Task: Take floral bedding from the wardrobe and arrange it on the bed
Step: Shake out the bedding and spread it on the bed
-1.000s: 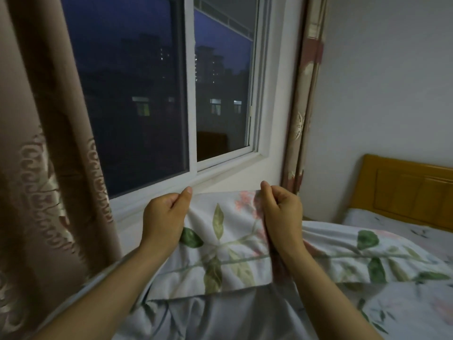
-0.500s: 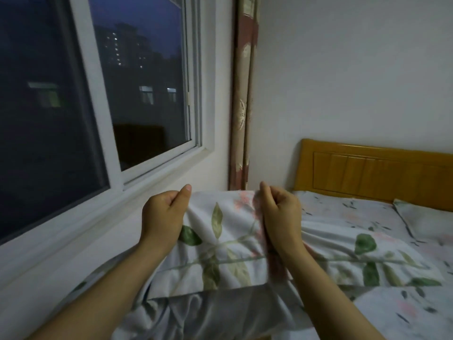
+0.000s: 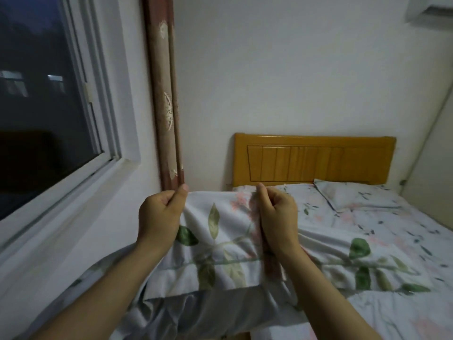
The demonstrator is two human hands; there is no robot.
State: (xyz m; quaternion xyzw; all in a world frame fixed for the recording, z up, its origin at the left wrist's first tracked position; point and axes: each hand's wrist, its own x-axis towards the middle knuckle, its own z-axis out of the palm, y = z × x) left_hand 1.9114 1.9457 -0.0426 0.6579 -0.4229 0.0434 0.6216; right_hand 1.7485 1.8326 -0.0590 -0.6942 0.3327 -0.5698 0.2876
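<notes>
A white floral cover (image 3: 220,246) with green leaves and pink blooms is lifted in front of me by its top edge. My left hand (image 3: 160,217) pinches the edge at its left corner. My right hand (image 3: 278,218) pinches a bunched fold of the same edge a little to the right. The rest of the cover trails down onto the bed (image 3: 392,241), which carries a matching floral sheet. A floral pillow (image 3: 353,196) lies flat against the wooden headboard (image 3: 313,159).
A white-framed window (image 3: 81,99) with a dark night view fills the left wall, with a sill below it. A brown patterned curtain (image 3: 165,94) hangs in the corner. A white wall stands behind the headboard, with an air conditioner (image 3: 429,7) at top right.
My view has swung right, from the window to the headboard and pillow. Both hands keep the same grip on the cover's edge, held at the same height.
</notes>
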